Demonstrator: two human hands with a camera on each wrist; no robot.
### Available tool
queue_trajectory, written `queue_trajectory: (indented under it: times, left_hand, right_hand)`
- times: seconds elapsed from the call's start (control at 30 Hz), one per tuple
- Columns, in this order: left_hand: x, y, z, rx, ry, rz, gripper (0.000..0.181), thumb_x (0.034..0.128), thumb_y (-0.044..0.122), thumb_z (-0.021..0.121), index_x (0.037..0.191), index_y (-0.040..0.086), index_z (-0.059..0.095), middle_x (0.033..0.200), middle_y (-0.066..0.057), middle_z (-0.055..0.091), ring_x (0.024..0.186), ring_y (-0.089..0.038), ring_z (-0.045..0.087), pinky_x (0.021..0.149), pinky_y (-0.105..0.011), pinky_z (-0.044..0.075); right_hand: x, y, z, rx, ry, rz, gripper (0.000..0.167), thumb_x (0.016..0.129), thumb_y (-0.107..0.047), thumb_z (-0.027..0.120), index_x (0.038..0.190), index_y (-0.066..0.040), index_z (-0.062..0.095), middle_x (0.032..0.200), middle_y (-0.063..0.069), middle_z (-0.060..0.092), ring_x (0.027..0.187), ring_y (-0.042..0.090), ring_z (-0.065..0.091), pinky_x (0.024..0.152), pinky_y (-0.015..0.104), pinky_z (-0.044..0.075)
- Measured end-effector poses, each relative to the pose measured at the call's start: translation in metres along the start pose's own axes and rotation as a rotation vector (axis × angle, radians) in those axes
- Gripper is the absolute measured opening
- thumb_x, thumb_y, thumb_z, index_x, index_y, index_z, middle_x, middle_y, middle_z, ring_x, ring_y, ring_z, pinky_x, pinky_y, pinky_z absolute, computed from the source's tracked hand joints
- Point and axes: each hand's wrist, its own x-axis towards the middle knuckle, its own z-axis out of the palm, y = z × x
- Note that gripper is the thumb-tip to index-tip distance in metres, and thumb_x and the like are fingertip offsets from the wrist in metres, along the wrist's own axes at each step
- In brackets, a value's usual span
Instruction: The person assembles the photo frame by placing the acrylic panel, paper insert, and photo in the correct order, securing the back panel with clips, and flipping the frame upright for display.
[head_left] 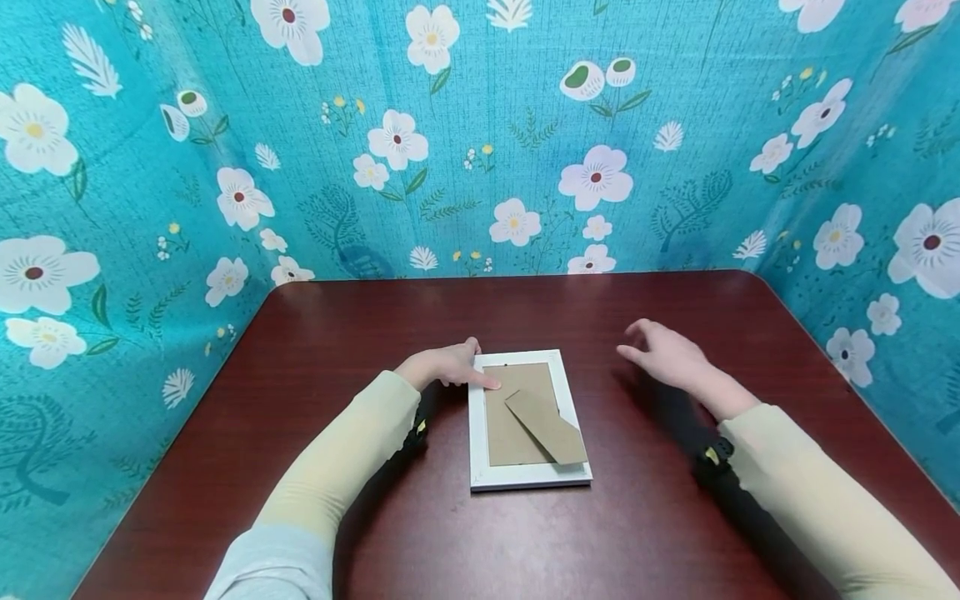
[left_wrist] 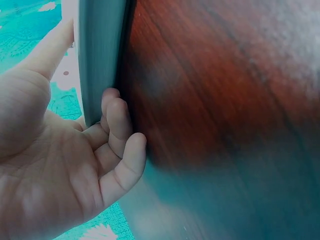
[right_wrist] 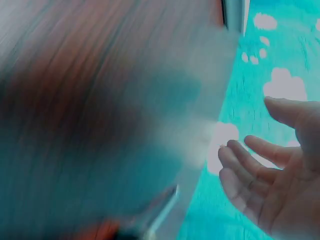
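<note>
A white picture frame [head_left: 528,477] lies face down on the dark red table, its brown backing board [head_left: 501,433] upward. On the board, the brown easel stand [head_left: 547,425] slants toward the lower right corner. My left hand [head_left: 450,364] grips the frame's upper left edge, thumb over the border onto the board. In the left wrist view the fingers of that hand [left_wrist: 65,160] curl against the side of the frame [left_wrist: 102,55]. To the right of the frame, my right hand [head_left: 670,354] hovers above the table, holding nothing, its fingers [right_wrist: 240,165] loosely bent.
The dark red table [head_left: 360,317] reaches back to a turquoise flowered cloth [head_left: 465,167], which also hangs at both sides. Small dark devices are on both wrists, the right one [head_left: 720,452] seen more plainly. A blurred pointed thing [right_wrist: 160,210] shows low in the right wrist view.
</note>
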Motion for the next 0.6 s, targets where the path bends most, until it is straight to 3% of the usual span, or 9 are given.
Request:
queue_trajectory:
  times: [0.3,0.6]
  left_hand:
    - [0.001,-0.001,0.001,-0.009,-0.007,-0.008,0.071,0.0823,0.046,0.076,0.125,0.005,0.036,0.084,-0.007,0.046,0.064,-0.017,0.045,0.055,-0.027,0.038]
    - [0.001,-0.001,0.001,-0.012,0.005,-0.002,0.072,0.0819,0.046,0.076,0.126,0.005,0.036,0.087,-0.008,0.047,0.067,-0.018,0.047,0.057,-0.028,0.040]
  right_hand:
    - [-0.035,0.042,-0.021,-0.104,-0.049,0.069,0.051,0.094,-0.033,0.062,0.119,0.010,0.051,0.104,0.026,0.061,0.087,0.034,0.061,0.069,0.053,0.049]
    - [-0.049,0.050,-0.022,-0.114,-0.122,0.095,0.055,0.092,-0.038,0.064,0.115,0.011,0.051,0.086,0.015,0.061,0.072,0.024,0.053,0.057,0.040,0.045]
